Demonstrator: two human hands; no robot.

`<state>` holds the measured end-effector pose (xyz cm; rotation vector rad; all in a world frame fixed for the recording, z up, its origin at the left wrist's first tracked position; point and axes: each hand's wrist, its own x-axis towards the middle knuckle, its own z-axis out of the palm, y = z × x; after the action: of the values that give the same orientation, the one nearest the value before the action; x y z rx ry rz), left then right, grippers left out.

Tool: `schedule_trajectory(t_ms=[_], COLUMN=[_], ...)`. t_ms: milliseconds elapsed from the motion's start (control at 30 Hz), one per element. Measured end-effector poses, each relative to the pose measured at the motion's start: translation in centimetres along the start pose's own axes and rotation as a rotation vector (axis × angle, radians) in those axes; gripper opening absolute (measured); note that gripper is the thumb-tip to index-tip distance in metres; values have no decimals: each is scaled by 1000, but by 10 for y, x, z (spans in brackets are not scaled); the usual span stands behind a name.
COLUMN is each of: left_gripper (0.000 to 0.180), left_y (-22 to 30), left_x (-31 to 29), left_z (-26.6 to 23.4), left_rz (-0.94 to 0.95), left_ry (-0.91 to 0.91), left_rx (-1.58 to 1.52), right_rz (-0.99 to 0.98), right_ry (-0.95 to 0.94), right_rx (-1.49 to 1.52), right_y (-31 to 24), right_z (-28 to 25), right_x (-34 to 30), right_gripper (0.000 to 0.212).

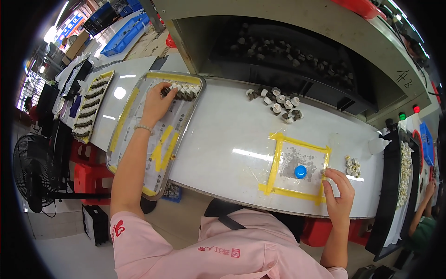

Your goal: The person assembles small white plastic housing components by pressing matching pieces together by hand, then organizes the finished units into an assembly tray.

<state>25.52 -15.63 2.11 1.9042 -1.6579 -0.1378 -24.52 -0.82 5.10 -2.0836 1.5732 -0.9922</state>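
My left hand (159,98) reaches over a metal tray (202,100), its bent fingertips at the end of a packed row of small white-and-dark pieces (188,90). Whatever is between those fingertips is hidden. On the right, my right hand (339,188) curls at the edge of a square of yellow tape (302,141) on the table. Its thumb and forefinger come together around something tiny that I cannot make out. Inside the square, a round blue cap (300,171) sits on a grey-spotted sheet (288,183).
Loose white-and-dark pieces (281,103) lie below a machine opening (297,69). A smaller pile (353,166) and a white bottle (378,145) are at right. A filled tray (94,107) and a black fan (33,169) stand left. Another person's arm (423,207) shows far right.
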Motion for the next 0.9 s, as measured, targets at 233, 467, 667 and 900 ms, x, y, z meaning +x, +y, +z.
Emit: schedule_trajectory(t_ms=[233,467,667,900], left_gripper=[33,33,34,22], left_y=[11,87,156,162], left_x=[-15,-28,-34,-26], left_z=[0,11,68,91], left_rz=[5,335,544,563], left_ry=[-6,38,-192,-264], left_rx=[78,-95,-58,-33], right_rz=[5,38,175,215], right_ry=[47,147,160,85], right_rx=[-21,-114,-180,-203], right_y=[8,29,51,63], right_z=[-5,-30,-48,-61], right_x=[2,-1,5,9], right_gripper=[25,25,25,25])
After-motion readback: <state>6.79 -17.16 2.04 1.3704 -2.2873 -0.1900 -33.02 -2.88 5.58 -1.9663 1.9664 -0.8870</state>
